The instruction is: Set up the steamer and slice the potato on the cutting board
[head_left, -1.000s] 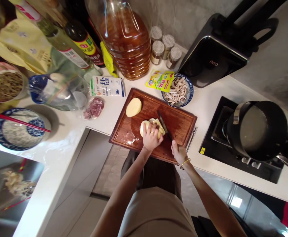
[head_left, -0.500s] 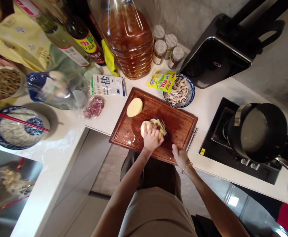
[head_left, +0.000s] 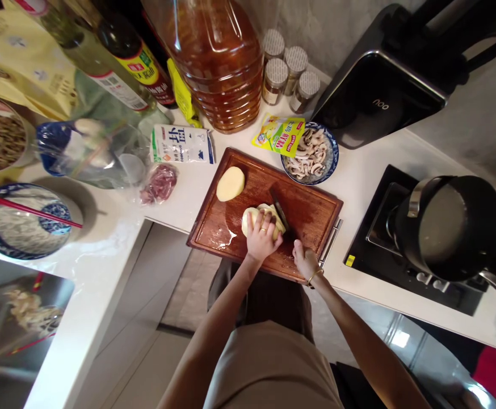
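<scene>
My left hand presses down on a partly sliced peeled potato, its fingers over the top and a ring on one finger. My right hand is closed round the handle of a kitchen knife, the handle hidden by the fingers. The dark blade stands just right of the potato, beside the fingers of my left hand. Another piece of peeled potato lies cut side up near the upper left of the wet wooden cutting board.
A bowl of sliced mushrooms with a yellow packet on its rim touches the board's far side. Right of the board is a hob with a dark pot. Meat in plastic and a blue-patterned bowl are left.
My right hand has shifted slightly left and up, and the knife blade shows more clearly beside the potato. My left hand stays on the potato. The view has moved a little.
</scene>
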